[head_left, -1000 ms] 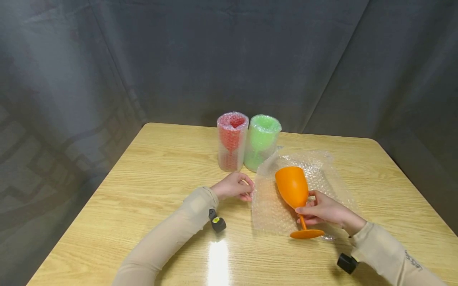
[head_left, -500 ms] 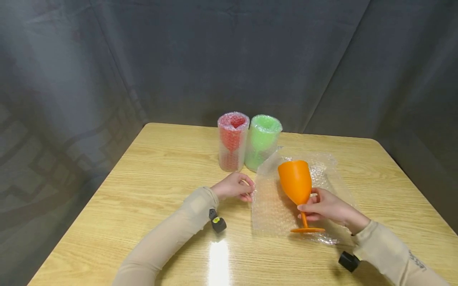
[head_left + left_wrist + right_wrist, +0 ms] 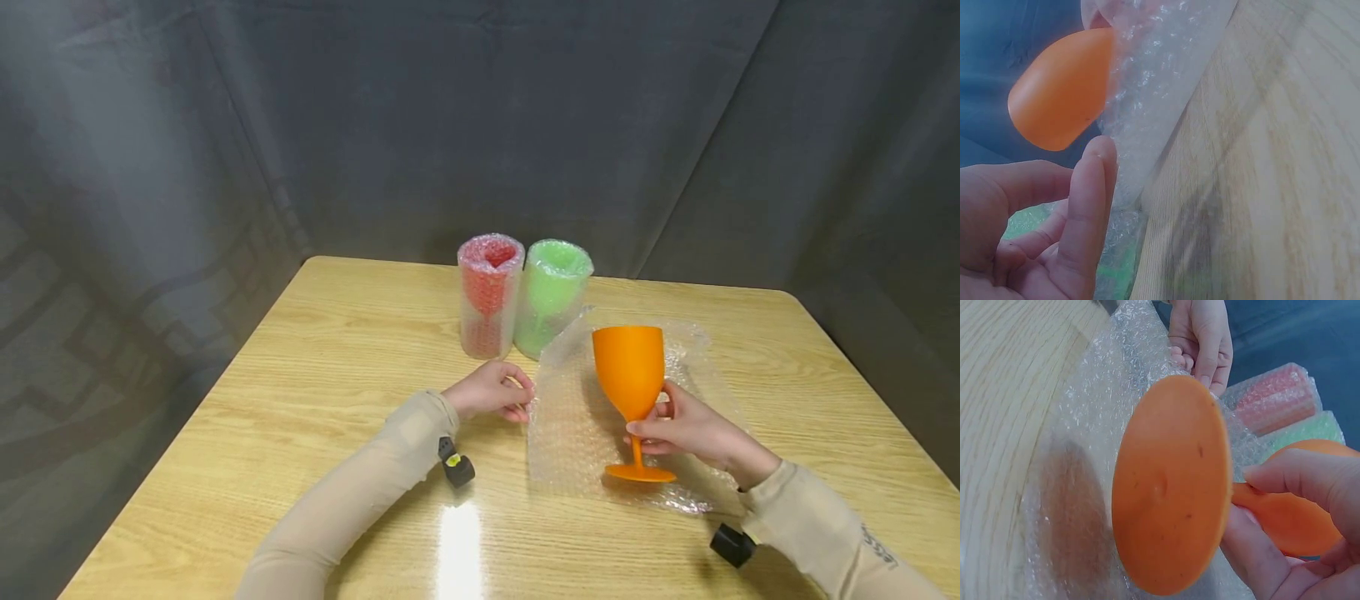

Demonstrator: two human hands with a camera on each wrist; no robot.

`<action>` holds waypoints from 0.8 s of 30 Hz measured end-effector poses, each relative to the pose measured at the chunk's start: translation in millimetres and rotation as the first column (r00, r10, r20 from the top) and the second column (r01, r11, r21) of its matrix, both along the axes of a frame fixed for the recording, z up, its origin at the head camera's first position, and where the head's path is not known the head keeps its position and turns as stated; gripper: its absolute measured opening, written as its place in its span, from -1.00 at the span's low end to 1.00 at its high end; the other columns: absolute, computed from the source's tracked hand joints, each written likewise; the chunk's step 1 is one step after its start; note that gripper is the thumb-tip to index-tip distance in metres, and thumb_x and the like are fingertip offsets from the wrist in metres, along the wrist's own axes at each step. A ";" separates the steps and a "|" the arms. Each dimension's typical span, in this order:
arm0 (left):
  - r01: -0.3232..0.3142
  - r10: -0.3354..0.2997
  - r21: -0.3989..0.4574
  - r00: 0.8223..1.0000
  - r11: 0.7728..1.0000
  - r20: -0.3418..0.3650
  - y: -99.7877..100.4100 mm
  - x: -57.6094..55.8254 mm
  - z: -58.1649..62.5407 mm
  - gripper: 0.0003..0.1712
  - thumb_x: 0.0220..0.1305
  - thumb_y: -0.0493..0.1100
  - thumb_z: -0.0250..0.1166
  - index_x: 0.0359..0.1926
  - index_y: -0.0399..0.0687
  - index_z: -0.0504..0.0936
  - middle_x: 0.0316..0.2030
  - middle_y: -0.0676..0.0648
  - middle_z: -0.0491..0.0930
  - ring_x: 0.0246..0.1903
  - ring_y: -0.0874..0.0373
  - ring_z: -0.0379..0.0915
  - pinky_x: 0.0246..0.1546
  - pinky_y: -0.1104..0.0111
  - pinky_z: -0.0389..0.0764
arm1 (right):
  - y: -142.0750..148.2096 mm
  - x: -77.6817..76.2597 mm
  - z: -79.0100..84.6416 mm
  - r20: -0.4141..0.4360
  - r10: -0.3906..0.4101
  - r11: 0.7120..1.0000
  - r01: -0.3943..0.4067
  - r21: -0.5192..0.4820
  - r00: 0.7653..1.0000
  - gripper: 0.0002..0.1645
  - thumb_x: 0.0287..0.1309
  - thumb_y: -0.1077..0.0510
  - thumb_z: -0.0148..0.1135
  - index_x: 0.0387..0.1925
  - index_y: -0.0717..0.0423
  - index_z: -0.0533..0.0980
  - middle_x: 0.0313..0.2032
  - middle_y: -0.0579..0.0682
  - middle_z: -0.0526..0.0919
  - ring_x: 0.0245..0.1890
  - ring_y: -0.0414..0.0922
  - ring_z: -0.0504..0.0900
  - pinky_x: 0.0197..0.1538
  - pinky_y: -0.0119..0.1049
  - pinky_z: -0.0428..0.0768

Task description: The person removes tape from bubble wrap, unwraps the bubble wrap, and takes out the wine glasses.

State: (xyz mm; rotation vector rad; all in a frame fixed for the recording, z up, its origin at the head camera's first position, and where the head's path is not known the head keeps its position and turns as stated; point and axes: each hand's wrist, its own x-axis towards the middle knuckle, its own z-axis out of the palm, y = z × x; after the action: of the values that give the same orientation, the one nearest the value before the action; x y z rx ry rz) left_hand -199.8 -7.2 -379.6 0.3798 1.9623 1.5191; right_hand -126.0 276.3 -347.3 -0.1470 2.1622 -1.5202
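An orange plastic goblet (image 3: 630,371) stands nearly upright in my right hand (image 3: 693,429), which pinches its stem just below the bowl. In the right wrist view the underside of its foot (image 3: 1169,487) is off the sheet, with a shadow under it. Beneath it a sheet of bubble wrap (image 3: 566,442) lies spread on the table. My left hand (image 3: 491,392) is at the sheet's left edge, thumb and forefinger pinching it; the exact contact is partly hidden behind the fingers in the left wrist view.
A red goblet rolled in bubble wrap (image 3: 487,300) stands behind the left hand. Right beside it is a green goblet wrapped the same way (image 3: 551,304), close to the sheet's far left corner. The wooden table (image 3: 360,333) ends at grey curtains (image 3: 465,125).
My right hand has raised the orange goblet and tipped it from a leftward lean to nearly upright. The left hand and the wrapped goblets have stayed put.
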 end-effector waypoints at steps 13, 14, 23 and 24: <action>0.006 -0.006 -0.005 1.000 1.000 -0.010 -0.6 0.9 0.6 -0.82 0.26 -0.36 0.11 -0.15 -0.41 0.47 -0.62 0.00 0.52 -0.66 0.33 0.49 -0.52 0.53 0.61 | -0.2 0.6 1.6 -0.055 -0.055 0.998 0.056 0.006 0.997 -0.02 0.12 0.22 0.26 0.29 0.28 -0.22 -0.27 0.06 0.46 -0.24 -0.15 0.66 -0.11 -0.10 0.67; 0.006 -0.006 -0.006 1.000 1.000 -0.012 -0.5 0.9 0.3 -0.82 0.26 -0.36 0.11 -0.15 -0.41 0.47 -0.62 0.00 0.52 -0.66 0.33 0.49 -0.52 0.53 0.62 | -0.4 0.6 1.5 -0.059 -0.060 0.998 0.060 0.006 0.996 -0.02 0.11 0.22 0.26 0.30 0.27 -0.22 -0.27 0.07 0.45 -0.25 -0.16 0.66 -0.11 -0.10 0.67; -0.002 0.002 -0.011 1.000 1.000 -0.011 -0.8 1.6 0.6 -0.83 0.26 -0.36 0.11 -0.15 -0.41 0.48 -0.62 -0.01 0.52 -0.66 0.31 0.50 -0.53 0.51 0.62 | -0.5 0.3 1.1 -0.102 -0.043 0.999 0.041 -0.020 0.994 -0.03 0.13 0.21 0.25 0.28 0.21 -0.25 -0.26 0.05 0.48 -0.25 -0.18 0.65 -0.13 -0.24 0.68; -0.001 0.000 -0.011 1.000 1.000 -0.013 -1.0 1.7 0.6 -0.83 0.26 -0.36 0.11 -0.15 -0.41 0.48 -0.62 -0.01 0.52 -0.66 0.31 0.51 -0.53 0.51 0.62 | -0.3 0.1 0.8 -0.109 -0.042 0.999 0.040 -0.020 0.993 -0.04 0.13 0.22 0.25 0.27 0.19 -0.24 -0.27 0.03 0.49 -0.25 -0.19 0.65 -0.13 -0.26 0.68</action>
State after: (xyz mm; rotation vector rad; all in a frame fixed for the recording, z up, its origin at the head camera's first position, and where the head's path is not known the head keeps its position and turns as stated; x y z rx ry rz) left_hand -198.1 -8.2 -379.0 0.3852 1.9798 1.5091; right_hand -125.9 276.0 -346.6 -0.1974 2.2500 -1.5883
